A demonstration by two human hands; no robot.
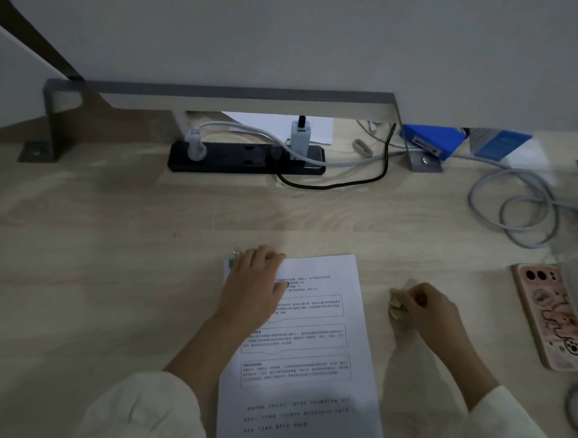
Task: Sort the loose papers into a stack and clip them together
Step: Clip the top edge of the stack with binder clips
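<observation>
A stack of white printed papers [312, 345] lies on the desk in front of me, its long side running away from me. A small metal paper clip [237, 251] sits on the stack's far left corner. My left hand [253, 290] rests flat on that upper left part of the top sheet, fingertips just right of the clip. My right hand [429, 311] is on the desk to the right of the stack, its fingers pinched on a small pale crumpled packet [397, 310]. What the packet contains is unclear.
A phone [548, 316] in a pink patterned case lies at the right. Grey cables [513, 208] coil at the far right. A black power strip [247, 158] with plugs sits at the back under a grey shelf bracket [220, 96]; blue boxes [433, 140] lie behind.
</observation>
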